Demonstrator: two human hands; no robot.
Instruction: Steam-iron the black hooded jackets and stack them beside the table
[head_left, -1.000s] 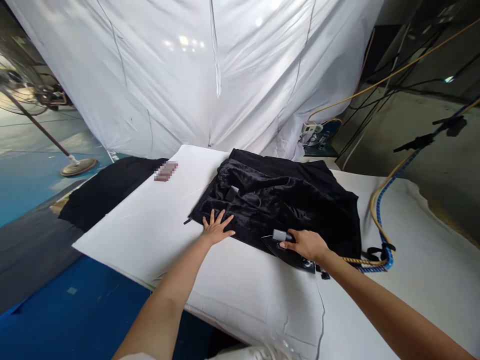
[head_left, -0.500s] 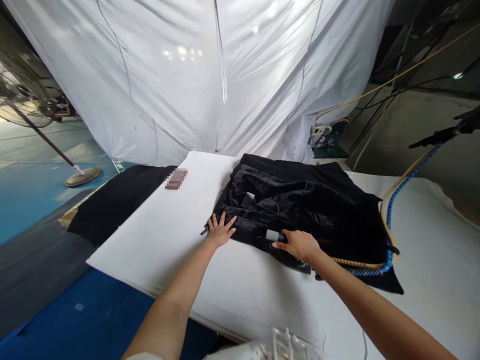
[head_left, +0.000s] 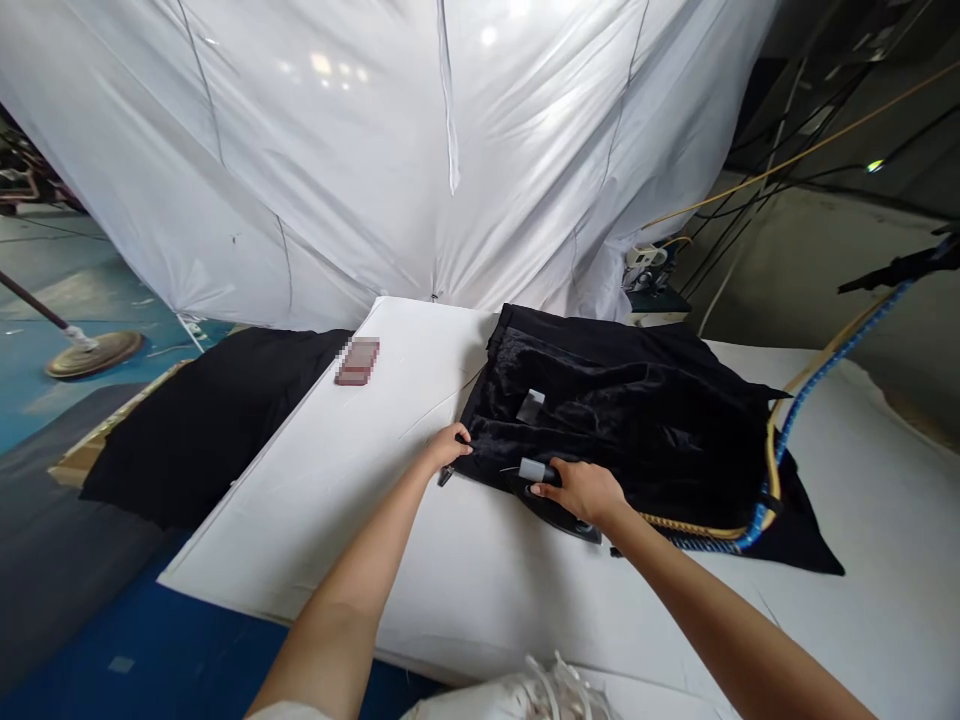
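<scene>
A black garment (head_left: pixel 600 380) with a shiny, plush-looking face lies spread on the white padded table. My left hand (head_left: pixel 448 446) pinches its near left edge, fingers closed on the cloth. A small dark tab sticks out just below that hand. My right hand (head_left: pixel 589 490) is wrapped round the handle of a steam iron (head_left: pixel 559 515), whose dark soleplate rests along the garment's near edge. A grey block tops the front of the iron. On the garment lies a small grey label (head_left: pixel 531 405).
The white table (head_left: pixel 300 500) carries a pixelated reddish-brown object (head_left: pixel 358 361) at left. A yellow-and-blue hose (head_left: pixel 776 470) runs from the iron up to the right. Black cloth (head_left: pixel 217 410) lies beyond the left edge. A white sheet (head_left: pixel 337 180) hangs behind; a round stand base (head_left: pixel 95 355) is on the floor.
My left hand has gone from lying flat with spread fingers to pinching the garment's edge. The garment's left edge has shifted right. The iron has moved slightly left along the near edge.
</scene>
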